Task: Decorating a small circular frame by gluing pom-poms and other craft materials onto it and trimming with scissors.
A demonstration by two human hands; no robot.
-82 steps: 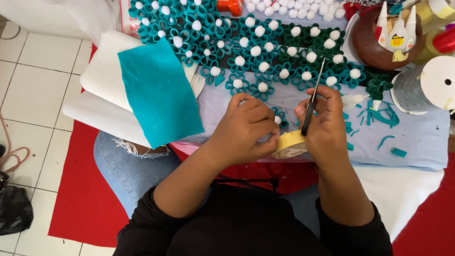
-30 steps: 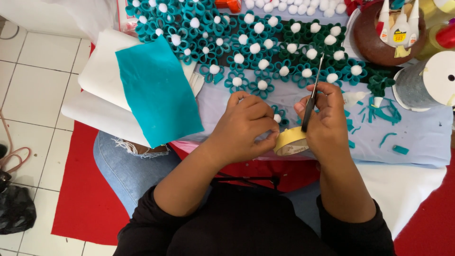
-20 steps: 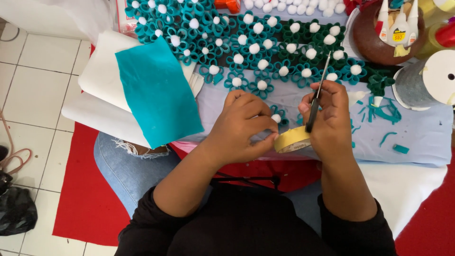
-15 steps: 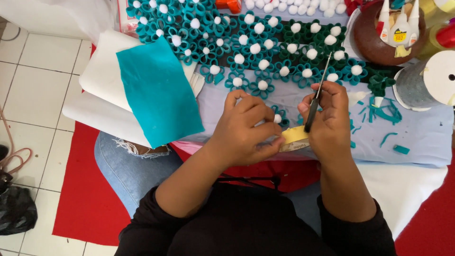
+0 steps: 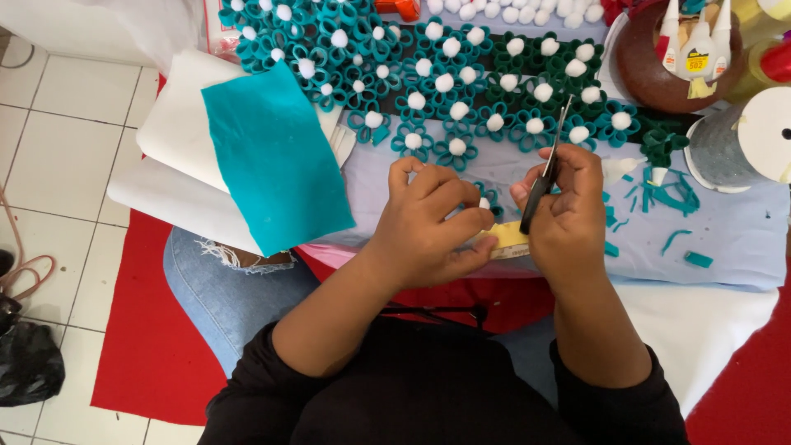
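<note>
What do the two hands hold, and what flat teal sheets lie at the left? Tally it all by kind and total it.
scissors, in the right hand: 1
yellow tape roll, in the left hand: 1
flat teal sheet: 1
Total: 3

Soft, even daylight fills the view, bright on the white floor tiles [image 5: 66,124] and the pale cloth, with no hard shadows; only a faint shade lies under the teal felt sheet [image 5: 276,156] along its lower edge. Above and right of that sheet the white spool [image 5: 770,132] is nearly washed out. Focus is sharp around the sheet, with slight wide-angle bending toward the frame corners.
</note>
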